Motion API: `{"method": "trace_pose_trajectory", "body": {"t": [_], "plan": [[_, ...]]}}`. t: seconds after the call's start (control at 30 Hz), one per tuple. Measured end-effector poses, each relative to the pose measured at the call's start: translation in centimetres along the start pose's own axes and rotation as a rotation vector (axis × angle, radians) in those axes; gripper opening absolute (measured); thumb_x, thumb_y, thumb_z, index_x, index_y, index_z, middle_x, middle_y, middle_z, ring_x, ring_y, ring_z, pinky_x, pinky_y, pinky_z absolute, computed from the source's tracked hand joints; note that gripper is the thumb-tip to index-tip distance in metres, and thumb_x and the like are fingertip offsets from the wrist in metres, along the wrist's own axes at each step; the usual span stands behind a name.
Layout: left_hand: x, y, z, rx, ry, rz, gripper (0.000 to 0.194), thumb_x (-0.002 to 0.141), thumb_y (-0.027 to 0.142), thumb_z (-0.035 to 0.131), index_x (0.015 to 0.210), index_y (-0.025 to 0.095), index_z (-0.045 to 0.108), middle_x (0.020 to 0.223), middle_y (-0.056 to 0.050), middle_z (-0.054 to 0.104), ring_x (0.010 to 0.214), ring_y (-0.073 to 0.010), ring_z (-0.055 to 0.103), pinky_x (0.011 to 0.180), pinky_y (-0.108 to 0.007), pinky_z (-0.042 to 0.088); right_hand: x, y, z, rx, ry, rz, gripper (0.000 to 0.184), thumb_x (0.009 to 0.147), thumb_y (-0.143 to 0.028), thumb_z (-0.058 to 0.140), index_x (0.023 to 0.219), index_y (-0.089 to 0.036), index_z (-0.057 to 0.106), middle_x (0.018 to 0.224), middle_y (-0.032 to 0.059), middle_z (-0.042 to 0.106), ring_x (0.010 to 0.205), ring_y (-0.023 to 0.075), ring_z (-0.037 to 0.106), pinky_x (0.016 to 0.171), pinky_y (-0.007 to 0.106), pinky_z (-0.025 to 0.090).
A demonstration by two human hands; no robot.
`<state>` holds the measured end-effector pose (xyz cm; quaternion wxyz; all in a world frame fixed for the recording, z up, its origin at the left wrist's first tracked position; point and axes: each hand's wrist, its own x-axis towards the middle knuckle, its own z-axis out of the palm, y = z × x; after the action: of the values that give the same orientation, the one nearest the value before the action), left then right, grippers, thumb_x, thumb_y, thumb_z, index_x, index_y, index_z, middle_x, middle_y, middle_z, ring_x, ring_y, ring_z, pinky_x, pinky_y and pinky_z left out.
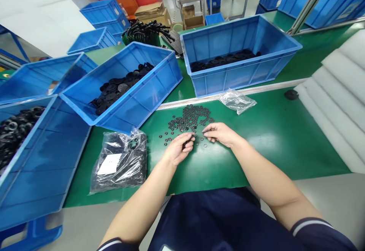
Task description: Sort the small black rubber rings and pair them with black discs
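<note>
A spread of small black ring-shaped parts (pixel 189 117) lies on the green tabletop, with a few stray ones close to my hands. My left hand (pixel 180 146) is curled at the near edge of the spread, and some of the small black rings show between its fingers and palm. To its right, my right hand (pixel 219 134) is closed in a pinch just above the table. Whatever is between its fingertips is too small to make out. A clear bag of black parts (pixel 125 163) with a white label rests left of my left forearm.
Blue bins holding black discs stand behind the rings, one at left (pixel 137 103) and one at right (pixel 236 74). Another blue bin (pixel 42 167) of black rings flanks the far left. A crumpled clear bag (pixel 238 101) and stacked white foam sheets (pixel 333 103) lie to the right.
</note>
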<state>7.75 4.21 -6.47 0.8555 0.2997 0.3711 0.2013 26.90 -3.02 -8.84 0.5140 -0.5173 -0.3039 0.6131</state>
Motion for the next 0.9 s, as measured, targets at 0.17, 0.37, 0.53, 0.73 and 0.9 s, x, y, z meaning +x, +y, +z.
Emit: {"method": "trace_pose_trajectory", "body": {"t": [0.17,0.37,0.53,0.73,0.9], "plan": [[0.4,-1.0,0.7,0.146,0.088,0.061,0.031,0.058,0.015,0.082,0.084,0.009,0.068,0.073,-0.007,0.063,0.048,-0.0021,0.039,0.04,-0.015,0.022,-0.7,-0.3,1.2,-0.001,-0.018,-0.019,0.026,0.063,-0.028,0.078,0.081,-0.014,0.066,0.052,-0.004,0.057,0.043,0.006,0.045,0.041,0.019,0.033],[0.5,-2.2,1.4,0.327,0.185,0.118,0.03,0.056,0.023,0.083,0.079,0.01,0.068,0.049,0.003,0.048,0.042,-0.004,0.035,0.041,-0.019,0.016,-0.7,0.3,2.2,-0.17,0.041,-0.13,0.014,0.065,-0.026,0.074,0.074,-0.016,0.068,0.064,-0.0011,0.064,0.054,0.0095,0.052,0.054,0.023,0.042],[0.2,-2.7,1.7,0.408,0.23,0.162,0.031,0.059,0.029,0.081,0.08,0.011,0.068,0.045,0.003,0.047,0.041,-0.0053,0.036,0.042,-0.021,0.019,-0.5,0.8,2.1,-0.394,0.107,-0.179,0.006,0.067,-0.021,0.07,0.071,-0.017,0.068,0.064,-0.0002,0.065,0.06,0.0124,0.055,0.058,0.024,0.042],[-0.1,-3.4,1.7,0.47,0.211,0.169,0.031,0.067,0.037,0.074,0.083,0.01,0.067,0.044,0.006,0.042,0.04,-0.0051,0.03,0.042,-0.02,0.018,-0.7,0.8,1.9,-0.338,0.083,-0.081,0.017,0.062,-0.024,0.074,0.071,-0.016,0.063,0.064,0.0001,0.065,0.059,0.0122,0.057,0.058,0.024,0.043],[-0.5,-3.9,1.6,0.661,0.228,0.313,0.022,0.077,0.032,0.064,0.083,0.013,0.07,0.048,0.004,0.047,0.045,-0.0084,0.038,0.047,-0.022,0.03,-0.9,0.3,1.9,-0.236,0.057,0.077,0.027,0.058,-0.024,0.077,0.077,-0.015,0.06,0.057,-0.0027,0.061,0.046,0.0078,0.048,0.044,0.02,0.035]]}}
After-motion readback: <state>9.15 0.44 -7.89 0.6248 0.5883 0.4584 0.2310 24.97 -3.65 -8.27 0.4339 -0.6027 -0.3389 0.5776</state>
